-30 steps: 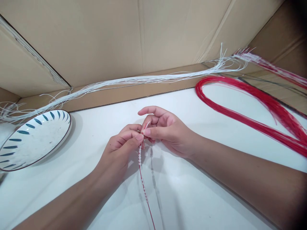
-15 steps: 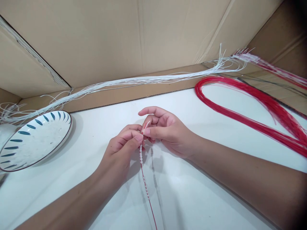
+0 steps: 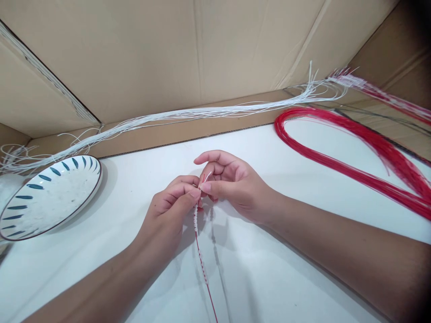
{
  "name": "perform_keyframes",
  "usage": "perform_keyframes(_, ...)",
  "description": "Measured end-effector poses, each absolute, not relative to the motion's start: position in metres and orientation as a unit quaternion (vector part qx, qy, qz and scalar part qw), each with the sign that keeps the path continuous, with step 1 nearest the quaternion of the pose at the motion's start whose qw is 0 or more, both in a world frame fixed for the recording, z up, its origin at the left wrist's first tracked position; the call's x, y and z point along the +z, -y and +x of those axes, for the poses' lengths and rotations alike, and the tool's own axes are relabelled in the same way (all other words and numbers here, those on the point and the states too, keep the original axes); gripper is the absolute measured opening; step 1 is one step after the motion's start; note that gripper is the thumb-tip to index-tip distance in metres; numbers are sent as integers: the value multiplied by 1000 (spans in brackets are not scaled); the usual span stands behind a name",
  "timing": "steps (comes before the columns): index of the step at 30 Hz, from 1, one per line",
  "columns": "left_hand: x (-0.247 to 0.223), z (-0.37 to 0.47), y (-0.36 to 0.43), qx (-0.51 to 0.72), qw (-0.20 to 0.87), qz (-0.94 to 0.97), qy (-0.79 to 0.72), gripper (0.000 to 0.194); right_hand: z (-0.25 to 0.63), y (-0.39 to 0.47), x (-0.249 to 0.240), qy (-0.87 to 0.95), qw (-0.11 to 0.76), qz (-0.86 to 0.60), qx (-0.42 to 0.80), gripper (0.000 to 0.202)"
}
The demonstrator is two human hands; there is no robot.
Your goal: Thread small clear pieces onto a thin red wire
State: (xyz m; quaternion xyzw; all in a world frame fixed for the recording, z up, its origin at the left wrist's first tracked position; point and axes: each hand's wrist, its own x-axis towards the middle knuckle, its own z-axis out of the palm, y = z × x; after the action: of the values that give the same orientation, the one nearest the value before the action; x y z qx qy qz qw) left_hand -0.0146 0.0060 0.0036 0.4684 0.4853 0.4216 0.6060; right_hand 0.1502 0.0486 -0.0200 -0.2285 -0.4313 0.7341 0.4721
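Observation:
My left hand (image 3: 177,202) pinches a red cord (image 3: 209,294) near its upper end, thumb against forefinger. Small whitish beads (image 3: 195,220) sit close together on the cord just below those fingertips, and more are spaced lower down. Touching the left fingertips, my right hand (image 3: 229,181) pinches the same cord end between thumb and a bent finger, with its forefinger raised and curved. A short white end and a red end stick up past the right thumb. The exact crossing between the fingertips is too small to make out.
At the left stands a white plate (image 3: 50,197) with blue-green marks, holding small clear bits. A bundle of white cords (image 3: 188,114) lies along the cardboard wall (image 3: 141,54) at the back. A looped red cord bundle (image 3: 323,157) rests on the white table (image 3: 286,269) at right.
The beaded cord hanging below my hands has swung slightly left. The white end by my right thumb has tilted a little to the right. Both hands keep nearly the same pose.

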Motion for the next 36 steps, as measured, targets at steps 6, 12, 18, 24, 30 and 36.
perform_keyframes(6,5,-14,-7,426,608,475,-473,33,150,-47,-20,424,476,-237,733,32)
perform_keyframes(12,6,-16,-6,416,621,471,-469,24,147,-49,-19,418,497,-259,715,34)
perform_keyframes(18,3,-17,-6,416,610,472,-482,22,150,-49,-18,433,471,-251,727,40)
perform_keyframes(24,4,-15,-5,422,603,483,-473,22,151,-49,-16,417,464,-253,740,37)
perform_keyframes(30,3,-17,-6,408,600,484,-489,27,150,-49,-16,402,489,-233,738,35)
perform_keyframes(36,4,-13,-5,393,587,491,-510,18,150,-47,-17,413,487,-233,734,37)
